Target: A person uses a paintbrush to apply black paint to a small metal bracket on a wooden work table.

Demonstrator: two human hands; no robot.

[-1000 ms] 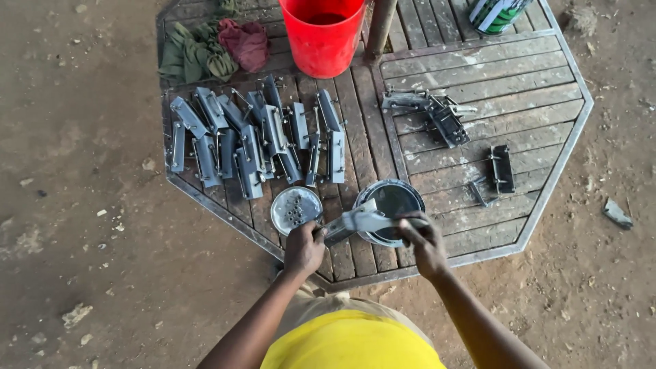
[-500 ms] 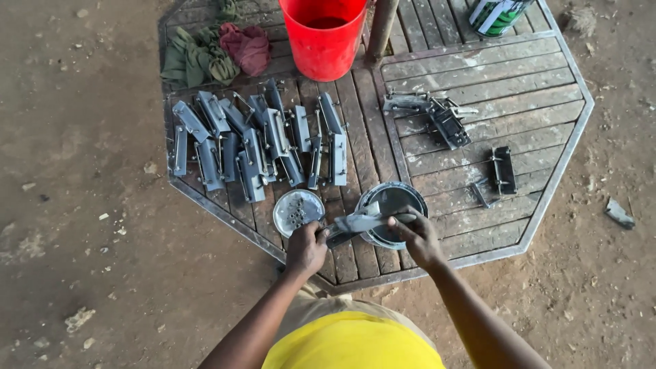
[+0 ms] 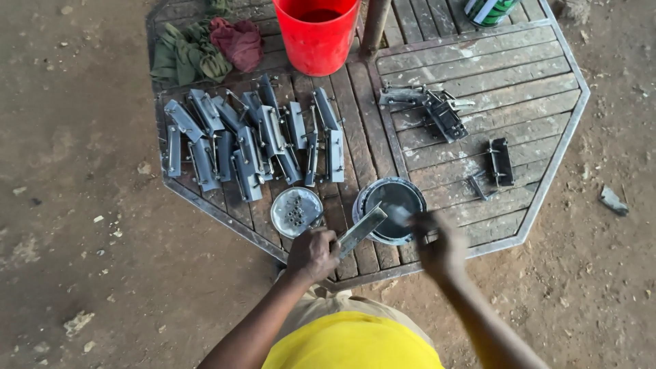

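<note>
My left hand (image 3: 311, 254) grips a grey metal bracket (image 3: 361, 230) by its near end and holds it slanted over the front of the wooden table (image 3: 519, 75). My right hand (image 3: 441, 247) is blurred and closed on a small brush whose tip reaches over the open tin of grey paint (image 3: 391, 208). The bracket's far end lies against the tin's rim. A round tin lid (image 3: 295, 211) with small screws sits just left of the bracket.
Several grey painted brackets (image 3: 249, 140) lie in a heap at the table's left. Unpainted dark brackets (image 3: 430, 109) and another (image 3: 501, 161) lie at the right. A red bucket (image 3: 316, 34), rags (image 3: 205, 51) and a post (image 3: 376, 24) stand at the back.
My right hand has drawn back from the bracket toward the tin's near rim. The bracket has tilted more steeply in my left hand.
</note>
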